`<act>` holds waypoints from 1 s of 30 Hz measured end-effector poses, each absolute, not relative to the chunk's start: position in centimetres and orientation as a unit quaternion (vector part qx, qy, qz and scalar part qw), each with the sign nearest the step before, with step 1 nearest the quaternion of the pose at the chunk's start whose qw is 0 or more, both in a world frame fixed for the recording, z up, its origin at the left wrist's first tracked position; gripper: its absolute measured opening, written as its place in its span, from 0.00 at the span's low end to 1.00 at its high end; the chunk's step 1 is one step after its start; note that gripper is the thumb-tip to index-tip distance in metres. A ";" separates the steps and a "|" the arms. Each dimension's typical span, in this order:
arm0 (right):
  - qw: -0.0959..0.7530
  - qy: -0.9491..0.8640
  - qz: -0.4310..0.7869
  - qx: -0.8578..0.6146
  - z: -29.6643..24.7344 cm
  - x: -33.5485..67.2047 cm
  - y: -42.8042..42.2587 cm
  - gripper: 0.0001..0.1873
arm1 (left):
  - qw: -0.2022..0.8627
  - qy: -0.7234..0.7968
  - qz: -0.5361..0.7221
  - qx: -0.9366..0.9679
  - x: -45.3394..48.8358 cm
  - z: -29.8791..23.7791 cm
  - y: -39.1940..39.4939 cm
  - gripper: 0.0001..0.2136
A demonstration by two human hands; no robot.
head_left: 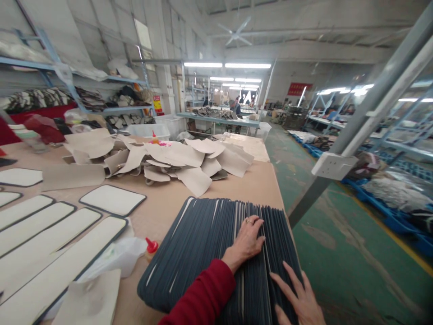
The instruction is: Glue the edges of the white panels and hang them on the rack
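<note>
A long row of dark blue, fabric-like panels (199, 239) stands on edge, packed tightly near the table's front right edge. A few pale strips show between them. My left hand (245, 241), in a red sleeve and wearing a ring, lies over the top edges, its fingers bent and closed on some panels beside a narrow gap. To the right of that gap, my right hand (297, 293) rests against the right-hand part of the row with its fingers spread. Its lower part runs out of view at the bottom.
Beige sheets (169, 155) are heaped across the brown-topped table (260, 183). Pale, dark-edged panels (113, 200) lie flat at left. A red-capped bottle (151, 246) stands beside the row. A slanted metal post (309, 201) with a socket box rises just right of the table.
</note>
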State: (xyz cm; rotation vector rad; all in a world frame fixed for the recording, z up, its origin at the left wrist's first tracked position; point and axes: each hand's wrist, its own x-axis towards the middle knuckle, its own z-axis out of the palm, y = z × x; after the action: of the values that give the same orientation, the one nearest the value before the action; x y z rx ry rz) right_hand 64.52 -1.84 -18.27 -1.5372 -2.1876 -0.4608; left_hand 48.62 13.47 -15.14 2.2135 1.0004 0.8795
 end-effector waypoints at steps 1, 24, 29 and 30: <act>0.208 -0.787 -0.150 -0.561 -18.4 64.6 -1.8 0.24 | 0.273 0.374 0.327 0.824 48.6 -15.2 13.4 0.23; 0.155 -0.689 0.119 -0.698 -15.5 62.2 -2.6 0.29 | 0.329 0.391 0.214 0.833 45.9 -14.1 12.1 0.31; 0.173 -0.684 0.121 -0.698 -15.0 61.9 -2.8 0.29 | 0.334 0.376 0.173 0.847 44.5 -13.0 9.8 0.30; 0.178 -0.687 0.120 -0.694 -15.0 62.0 -2.9 0.29 | 0.332 0.373 0.162 0.851 44.2 -12.9 9.3 0.30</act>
State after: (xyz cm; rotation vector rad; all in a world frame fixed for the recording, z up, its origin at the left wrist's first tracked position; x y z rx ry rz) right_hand 61.95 -2.85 -15.03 -1.9637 -1.9451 0.3390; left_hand 44.16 9.28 -12.94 2.2246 0.9754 0.4234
